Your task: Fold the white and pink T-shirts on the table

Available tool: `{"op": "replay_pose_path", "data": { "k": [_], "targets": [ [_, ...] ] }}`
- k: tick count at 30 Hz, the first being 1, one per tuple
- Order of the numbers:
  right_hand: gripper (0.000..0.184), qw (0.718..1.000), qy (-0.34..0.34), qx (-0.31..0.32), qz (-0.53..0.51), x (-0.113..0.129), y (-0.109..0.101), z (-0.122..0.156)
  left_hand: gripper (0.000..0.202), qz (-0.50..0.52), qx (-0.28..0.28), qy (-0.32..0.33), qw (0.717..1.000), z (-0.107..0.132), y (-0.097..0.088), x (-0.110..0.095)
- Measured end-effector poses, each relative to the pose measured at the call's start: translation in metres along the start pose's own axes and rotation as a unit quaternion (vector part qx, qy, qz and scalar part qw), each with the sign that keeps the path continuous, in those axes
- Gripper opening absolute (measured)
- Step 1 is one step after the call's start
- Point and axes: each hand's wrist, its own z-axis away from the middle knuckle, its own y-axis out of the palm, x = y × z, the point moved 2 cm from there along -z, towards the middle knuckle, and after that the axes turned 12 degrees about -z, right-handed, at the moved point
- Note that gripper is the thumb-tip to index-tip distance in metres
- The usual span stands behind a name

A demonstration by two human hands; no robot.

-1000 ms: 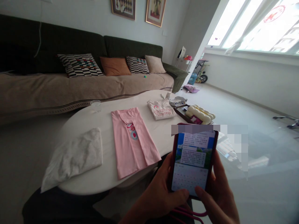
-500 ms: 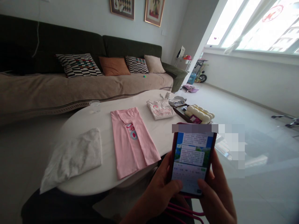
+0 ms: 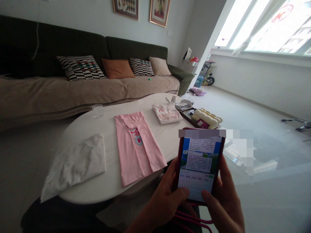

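Observation:
A phone [image 3: 198,168] in a dark red case is held upright in front of me, its screen lit with a chat and a keyboard. My left hand [image 3: 162,202] wraps its left edge, thumb resting on the lower screen. My right hand [image 3: 224,200] grips the right edge, its thumb also on the keyboard area. Beyond the phone, a pink shirt [image 3: 137,144] folded lengthwise lies on the white oval table [image 3: 107,184]. A folded white garment [image 3: 75,163] lies at its left. A smaller folded white top [image 3: 167,113] lies further back.
A tray with pale rounded rolls [image 3: 206,118] sits at the table's far right end. A dark green sofa [image 3: 80,81] with patterned cushions runs behind the table. Pink cords [image 3: 191,220] loop under my hands. Open floor [image 3: 274,161] lies to the right, under a window.
My thumbs have shifted slightly over the phone's keyboard, and the phone has edged a little lower and left. The clothes on the table have not moved.

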Motion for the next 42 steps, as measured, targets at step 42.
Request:
{"op": "replay_pose_path", "data": {
  "k": [42],
  "targets": [
    [0.068,1.000,0.005,-0.020,0.004,0.002,0.003,0.003,0.059,0.025,-0.022,0.019,0.999,-0.001,-0.001,0.006]
  ]
}}
